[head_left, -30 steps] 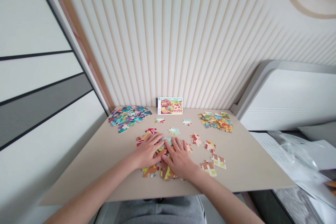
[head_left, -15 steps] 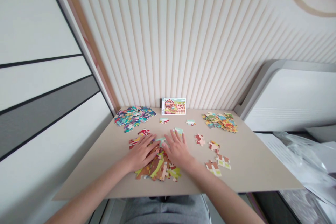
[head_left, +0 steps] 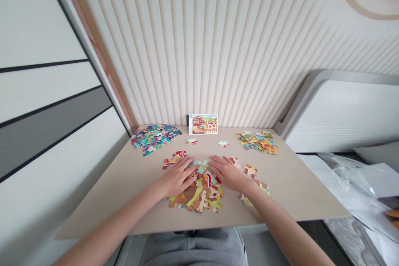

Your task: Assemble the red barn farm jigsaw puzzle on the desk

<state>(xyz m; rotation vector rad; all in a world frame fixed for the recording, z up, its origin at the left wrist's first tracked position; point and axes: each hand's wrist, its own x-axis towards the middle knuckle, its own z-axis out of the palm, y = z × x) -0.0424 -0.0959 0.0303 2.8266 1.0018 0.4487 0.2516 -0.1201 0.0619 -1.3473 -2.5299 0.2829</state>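
Left hand [head_left: 178,178] and right hand [head_left: 229,173]: fingers extended, laid on opposite flanks of the central puzzle pile [head_left: 195,195]; nothing was seen gripped. Pile: heaped on the tabletop [head_left: 115,199]. Pieces were apparently being sorted; light, flat contact was called for next.

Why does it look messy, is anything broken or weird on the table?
Nothing stands out. The middle heap of puzzle pieces, by the left hand and right hand, is just jumbled; the picture card stands upright.
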